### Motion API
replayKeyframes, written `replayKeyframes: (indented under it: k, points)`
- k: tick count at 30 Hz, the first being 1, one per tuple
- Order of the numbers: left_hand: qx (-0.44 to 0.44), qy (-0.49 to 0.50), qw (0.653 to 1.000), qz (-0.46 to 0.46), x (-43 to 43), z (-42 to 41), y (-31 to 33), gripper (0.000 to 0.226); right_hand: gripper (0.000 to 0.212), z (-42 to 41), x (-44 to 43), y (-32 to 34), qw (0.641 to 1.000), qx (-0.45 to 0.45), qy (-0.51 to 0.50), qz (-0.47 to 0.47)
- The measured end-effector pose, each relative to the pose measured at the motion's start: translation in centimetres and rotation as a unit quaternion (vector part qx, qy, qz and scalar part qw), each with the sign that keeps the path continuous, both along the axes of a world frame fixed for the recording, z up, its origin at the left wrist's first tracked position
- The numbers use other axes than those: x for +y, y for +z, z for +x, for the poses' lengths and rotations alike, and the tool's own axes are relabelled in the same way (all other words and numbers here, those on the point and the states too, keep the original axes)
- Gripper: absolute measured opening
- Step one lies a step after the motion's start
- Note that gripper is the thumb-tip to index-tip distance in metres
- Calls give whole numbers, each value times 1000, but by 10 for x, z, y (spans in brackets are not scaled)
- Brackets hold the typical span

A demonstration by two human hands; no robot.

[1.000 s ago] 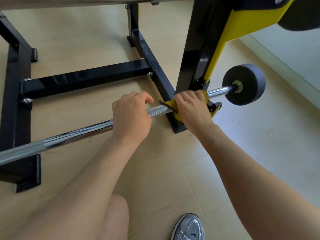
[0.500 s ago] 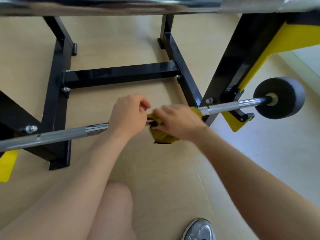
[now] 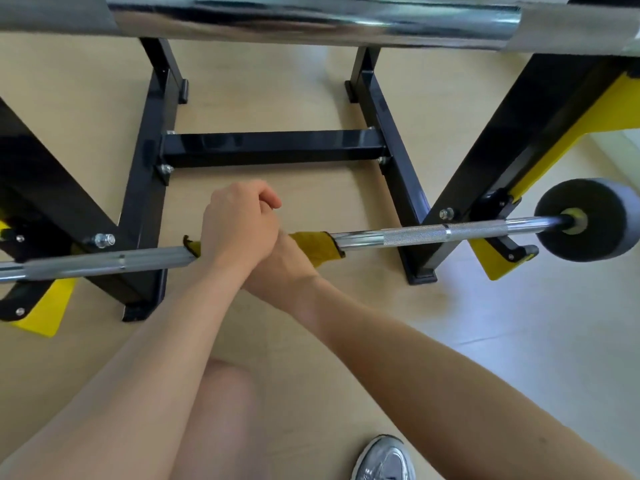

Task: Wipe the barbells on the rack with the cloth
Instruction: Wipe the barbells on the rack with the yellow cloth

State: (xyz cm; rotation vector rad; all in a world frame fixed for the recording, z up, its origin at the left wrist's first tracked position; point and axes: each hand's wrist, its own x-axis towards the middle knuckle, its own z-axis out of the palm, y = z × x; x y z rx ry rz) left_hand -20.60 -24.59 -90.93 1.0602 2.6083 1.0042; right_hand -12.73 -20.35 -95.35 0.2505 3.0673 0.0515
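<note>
The right hand (image 3: pixel 285 263) and the yellow cloth (image 3: pixel 317 244) have slid left along the lower barbell (image 3: pixel 415 233), away from the right upright of the rack (image 3: pixel 277 147) to mid-bar, and now sit under the left hand (image 3: pixel 239 230). By that, the right stretch looks wiped and the left stretch remains. The black-and-yellow rack stands on the floor (image 3: pixel 277 88), an upper barbell (image 3: pixel 311 15) blurred across the top. The lower barbell lies in the rack's lowest hooks, chrome bright, a grey end plate (image 3: pixel 588 220) at its right end. The left hand's fingers curl over the cloth-wrapped bar. The right hand's fingers are hidden, so its grip cannot be told. The cloth sleeves the bar, edges showing either side of the hands.
</note>
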Motion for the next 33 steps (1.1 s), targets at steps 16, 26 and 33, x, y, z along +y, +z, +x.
replayKeyframes:
  k: [16, 26, 33]
  points:
    - [-61, 17, 998, -16, -40, -40, -5, 32, 41, 33, 83, 37, 984, -140, -100, -51]
    - [-65, 120, 991, 13, -93, -72, 25, 40, 23, -86, -60, 30, 987, -79, 8, -138]
    - [-71, 202, 977, -20, -172, -102, 45, 37, 33, -147, -93, 20, 985, -62, 89, -136]
